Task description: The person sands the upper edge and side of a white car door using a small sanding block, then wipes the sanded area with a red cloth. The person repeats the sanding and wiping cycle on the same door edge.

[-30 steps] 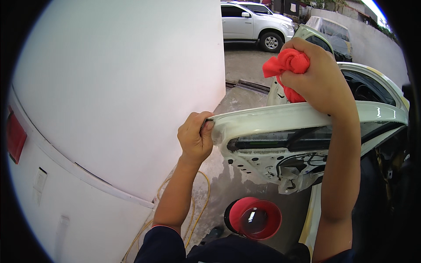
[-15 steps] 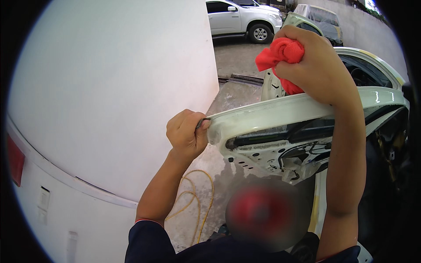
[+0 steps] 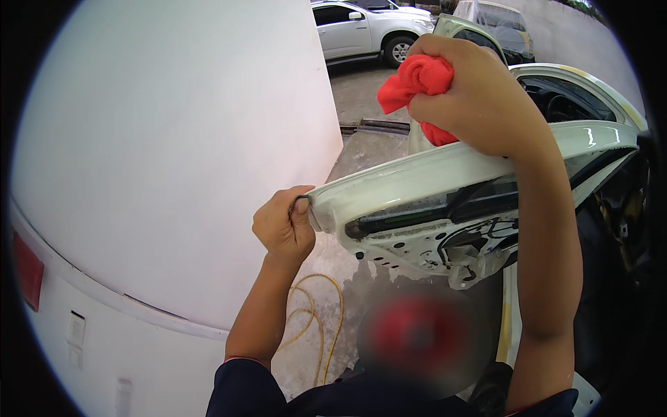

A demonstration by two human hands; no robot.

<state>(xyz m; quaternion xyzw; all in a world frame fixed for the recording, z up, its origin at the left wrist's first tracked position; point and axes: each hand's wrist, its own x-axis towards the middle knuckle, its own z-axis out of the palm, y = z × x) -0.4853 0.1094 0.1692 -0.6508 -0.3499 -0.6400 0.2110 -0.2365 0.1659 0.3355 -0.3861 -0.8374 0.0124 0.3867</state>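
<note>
The right hand (image 3: 479, 97) is clutching a red cloth (image 3: 425, 75) above a pale car door (image 3: 410, 174).
Its fingers are wrapping tightly around the bunched cloth, whose loose corner is pointing left and whose long axis is running roughly up and down, the lower end showing just by the door's far edge. The left hand (image 3: 286, 222) is bending its fingers closed, thumb pressing a small dark strip (image 3: 299, 200) at the door's left end; whether that strip belongs to the door is hard to tell. The door is stretching from there toward the upper right. Farther out, a white panel (image 3: 174, 139) is standing at the left, and a yellow hose (image 3: 340, 316) is looping below.
</note>
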